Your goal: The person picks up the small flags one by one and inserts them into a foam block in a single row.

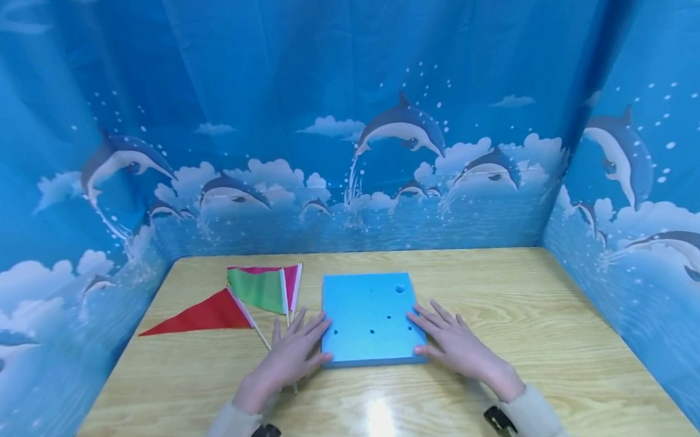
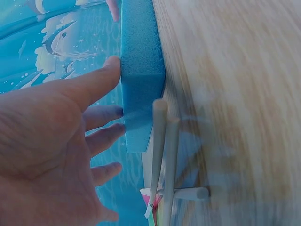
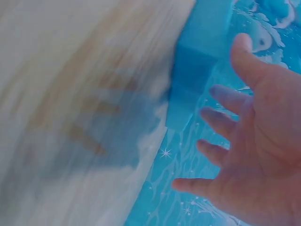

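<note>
A square blue foam block with several small holes in its top lies flat on the table. My left hand has its fingers spread, the thumb and fingertips touching the block's left edge. At the opposite edge, my right hand is spread in the same way, its fingertips at the block's right side. Left of the block lie a red triangular flag, a green flag and a magenta flag, partly overlapped. Their white sticks pass beneath my left hand in the left wrist view.
The wooden table carries these things. Blue curtains printed with dolphins and clouds enclose its back and both sides. Dark bands with small devices sit on both wrists.
</note>
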A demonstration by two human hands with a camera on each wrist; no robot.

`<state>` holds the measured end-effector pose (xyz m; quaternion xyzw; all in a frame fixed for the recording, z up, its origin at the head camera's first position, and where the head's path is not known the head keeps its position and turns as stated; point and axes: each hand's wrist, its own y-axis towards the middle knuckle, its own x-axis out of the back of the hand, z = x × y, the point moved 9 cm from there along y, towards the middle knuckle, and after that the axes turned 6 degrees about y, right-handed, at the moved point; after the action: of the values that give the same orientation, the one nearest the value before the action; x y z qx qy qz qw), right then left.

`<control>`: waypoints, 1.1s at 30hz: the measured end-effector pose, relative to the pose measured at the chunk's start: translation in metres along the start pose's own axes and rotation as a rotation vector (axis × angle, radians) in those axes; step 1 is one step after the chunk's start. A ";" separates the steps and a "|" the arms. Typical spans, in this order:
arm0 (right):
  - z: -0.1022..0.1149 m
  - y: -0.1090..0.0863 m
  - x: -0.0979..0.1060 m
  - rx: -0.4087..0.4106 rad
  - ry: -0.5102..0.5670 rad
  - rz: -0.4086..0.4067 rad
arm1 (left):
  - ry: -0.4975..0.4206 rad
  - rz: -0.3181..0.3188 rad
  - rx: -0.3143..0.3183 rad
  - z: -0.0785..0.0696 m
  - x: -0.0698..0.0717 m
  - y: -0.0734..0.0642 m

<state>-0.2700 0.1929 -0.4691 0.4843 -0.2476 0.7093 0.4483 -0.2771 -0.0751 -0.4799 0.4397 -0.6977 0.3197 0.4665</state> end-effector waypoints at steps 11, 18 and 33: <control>-0.008 0.002 -0.006 -0.010 -0.027 0.064 | -0.032 -0.078 -0.040 0.003 0.011 0.005; -0.007 0.003 -0.005 -0.016 -0.006 0.069 | -0.221 -0.271 0.199 0.042 0.053 0.007; -0.007 0.003 -0.004 -0.030 0.034 0.072 | -0.372 -0.179 0.501 0.098 0.028 0.011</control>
<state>-0.2751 0.1956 -0.4753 0.4563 -0.2678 0.7293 0.4339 -0.3280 -0.1635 -0.4890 0.6513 -0.6293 0.3534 0.2344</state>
